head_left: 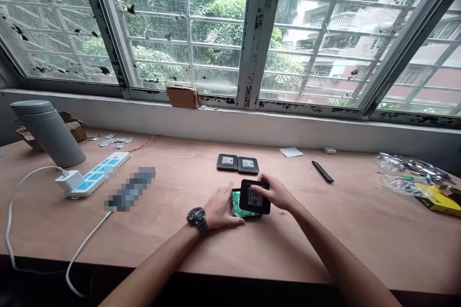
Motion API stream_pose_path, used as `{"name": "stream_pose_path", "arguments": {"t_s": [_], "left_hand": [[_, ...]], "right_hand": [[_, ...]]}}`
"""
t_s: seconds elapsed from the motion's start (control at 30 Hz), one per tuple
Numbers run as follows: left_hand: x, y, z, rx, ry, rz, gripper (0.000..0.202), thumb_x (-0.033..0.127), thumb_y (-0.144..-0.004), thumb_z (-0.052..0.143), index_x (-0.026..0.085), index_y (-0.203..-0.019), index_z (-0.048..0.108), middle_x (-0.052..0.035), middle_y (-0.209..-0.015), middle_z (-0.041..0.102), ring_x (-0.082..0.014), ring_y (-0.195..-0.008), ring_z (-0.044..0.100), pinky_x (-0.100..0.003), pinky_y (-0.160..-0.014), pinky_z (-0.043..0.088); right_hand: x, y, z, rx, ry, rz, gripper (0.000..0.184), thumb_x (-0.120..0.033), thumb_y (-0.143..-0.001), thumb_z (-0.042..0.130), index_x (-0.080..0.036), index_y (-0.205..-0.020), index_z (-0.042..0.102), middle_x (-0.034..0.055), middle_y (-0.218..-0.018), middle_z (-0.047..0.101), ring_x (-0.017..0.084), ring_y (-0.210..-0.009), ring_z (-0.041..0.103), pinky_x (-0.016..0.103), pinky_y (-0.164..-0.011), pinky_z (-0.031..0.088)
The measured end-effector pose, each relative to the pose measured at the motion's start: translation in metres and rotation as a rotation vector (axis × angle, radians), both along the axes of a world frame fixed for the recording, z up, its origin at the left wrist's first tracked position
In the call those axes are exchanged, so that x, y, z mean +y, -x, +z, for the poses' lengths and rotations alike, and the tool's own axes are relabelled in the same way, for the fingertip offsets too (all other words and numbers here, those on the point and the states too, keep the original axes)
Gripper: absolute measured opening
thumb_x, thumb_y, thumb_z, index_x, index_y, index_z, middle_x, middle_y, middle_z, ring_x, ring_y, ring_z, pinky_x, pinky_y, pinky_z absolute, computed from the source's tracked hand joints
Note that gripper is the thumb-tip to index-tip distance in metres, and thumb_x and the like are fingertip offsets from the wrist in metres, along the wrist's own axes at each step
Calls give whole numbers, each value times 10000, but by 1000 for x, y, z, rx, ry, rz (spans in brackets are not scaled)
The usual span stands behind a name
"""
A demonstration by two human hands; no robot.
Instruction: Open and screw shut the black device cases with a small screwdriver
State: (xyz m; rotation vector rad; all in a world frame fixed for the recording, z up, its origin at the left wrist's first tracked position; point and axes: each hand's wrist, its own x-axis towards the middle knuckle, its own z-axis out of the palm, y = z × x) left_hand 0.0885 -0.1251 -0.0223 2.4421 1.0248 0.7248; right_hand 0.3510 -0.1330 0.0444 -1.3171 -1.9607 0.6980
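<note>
My right hand (275, 193) grips a square black cover (255, 208) with a white label, fingers over its upper right edge. The cover is raised and tilted over a shallow black case holding a green circuit board (236, 201), and hides much of that board. Along the left side of the case, my left hand (220, 207) steadies it on the table, thumb at the near edge and fingers on the far left. A dark watch is on the left wrist. Just behind, two similar labelled black cases (227, 162) lie side by side.
A black pen-like tool (322, 171) lies to the right, beyond it plastic bags (406, 177) and a yellow box (439, 201). On the left are a power strip (97, 172), a grey tumbler (50, 129), white cables and a blurred-out object. White paper (291, 152) sits near the wall.
</note>
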Motion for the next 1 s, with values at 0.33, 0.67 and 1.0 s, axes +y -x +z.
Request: {"name": "stream_pose_path", "arguments": {"t_s": [0.33, 0.67, 1.0], "left_hand": [[-64, 68, 0, 224, -201, 372, 760, 681, -900, 584, 199, -1468, 435, -147, -1341, 613, -352, -1252, 566, -625, -1218, 165], [-12, 77, 11, 157, 85, 112, 1115, 676, -748, 772, 230, -1603, 212, -154, -1620, 325, -359, -1496, 301, -537, -1236, 219], [1, 60, -1, 230, 25, 126, 1175, 775, -754, 685, 216, -1625, 128, -152, -1639, 272, -376, -1511, 256, -546, -1240, 184]], "right_hand": [[-30, -43, 24, -451, -521, 234, 91, -295, -997, 591, -266, -1023, 673, 58, -1115, 706, 248, -1077, 620, 419, -943, 479], [-29, -72, -45, -549, -656, 174, 164, -184, -989, 546, -251, -978, 694, 86, -1191, 682, 238, -1008, 678, 399, -855, 563], [-26, -76, -70, -356, -304, 47, 251, -356, -1013, 496, -339, -1171, 691, 73, -1355, 596, 298, -1212, 606, 510, -1032, 509]]}}
